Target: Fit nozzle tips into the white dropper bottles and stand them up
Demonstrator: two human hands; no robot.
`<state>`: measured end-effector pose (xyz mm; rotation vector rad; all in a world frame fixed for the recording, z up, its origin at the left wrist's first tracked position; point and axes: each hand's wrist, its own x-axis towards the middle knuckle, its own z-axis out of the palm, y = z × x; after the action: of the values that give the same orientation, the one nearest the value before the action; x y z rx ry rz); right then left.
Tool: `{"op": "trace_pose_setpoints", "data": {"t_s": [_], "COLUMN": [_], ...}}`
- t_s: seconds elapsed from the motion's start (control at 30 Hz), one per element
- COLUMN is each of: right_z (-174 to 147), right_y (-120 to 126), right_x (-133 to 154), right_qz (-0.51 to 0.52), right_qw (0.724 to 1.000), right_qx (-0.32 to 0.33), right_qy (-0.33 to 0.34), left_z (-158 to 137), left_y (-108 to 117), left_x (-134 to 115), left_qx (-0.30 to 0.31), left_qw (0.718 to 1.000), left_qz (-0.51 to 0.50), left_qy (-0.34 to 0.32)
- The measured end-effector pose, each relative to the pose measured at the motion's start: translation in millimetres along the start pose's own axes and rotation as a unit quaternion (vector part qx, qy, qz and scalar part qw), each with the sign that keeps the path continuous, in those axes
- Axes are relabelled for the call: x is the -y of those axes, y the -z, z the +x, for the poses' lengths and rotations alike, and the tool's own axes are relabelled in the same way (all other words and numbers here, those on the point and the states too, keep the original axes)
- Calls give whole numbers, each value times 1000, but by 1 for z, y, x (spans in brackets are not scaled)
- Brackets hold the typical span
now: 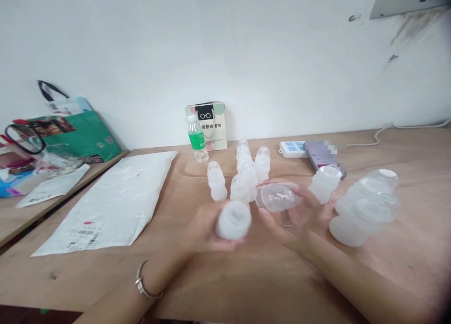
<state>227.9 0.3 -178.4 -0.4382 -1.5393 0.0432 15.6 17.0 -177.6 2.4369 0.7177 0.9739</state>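
Observation:
My left hand [207, 232] is wrapped round a frosted white baby bottle [235, 219], tilted so that its top end faces me. Close beside it, my right hand [296, 216] grips a clear domed bottle cap [276, 196] lying sideways between thumb and fingers. The cap and the bottle are apart. Just beyond my hands stand several baby bottles [217, 182] with clear domed caps, grouped upright. To the right of my right hand is another bottle [326, 184], and farther right stand more capped bottles [364, 211], leaning in the view. Motion blurs my fingers a little.
A white plastic mailing bag [116, 201] lies flat at left. Behind the bottles stand a green-labelled water bottle [198, 140] and a paper bag [220, 126]. A power strip [293, 149] and phone [322, 155] lie back right. A green shopping bag [89, 138] sits far left.

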Motion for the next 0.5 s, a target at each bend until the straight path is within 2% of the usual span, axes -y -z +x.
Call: {"op": "trace_pose_setpoints", "data": {"t_s": [0.03,0.1,0.23,0.3,0.4,0.5], "right_z": [6,18,32,33,26,14], "right_y": [-2,-7,-12,-13,-13,-11], "right_x": [4,10,12,11,8,4], "right_qz": [1,8,38,64,64,58], "right_qw": [1000,998,999,997,995,995], "right_qx": [-27,-54,6,7,-7,40], "right_qy": [-5,-11,-19,-48,-71,-64], "left_z": [2,9,18,18,15,15], "left_y": [-10,-25,-38,-40,-40,-40], "left_x": [-6,-10,0,3,0,-3], "left_qx": [43,65,61,81,123,134], "left_qw": [999,998,996,991,983,978], "left_qz": [1,-6,-42,-49,-61,-77], "left_qy": [-14,-10,57,89,125,140]}}
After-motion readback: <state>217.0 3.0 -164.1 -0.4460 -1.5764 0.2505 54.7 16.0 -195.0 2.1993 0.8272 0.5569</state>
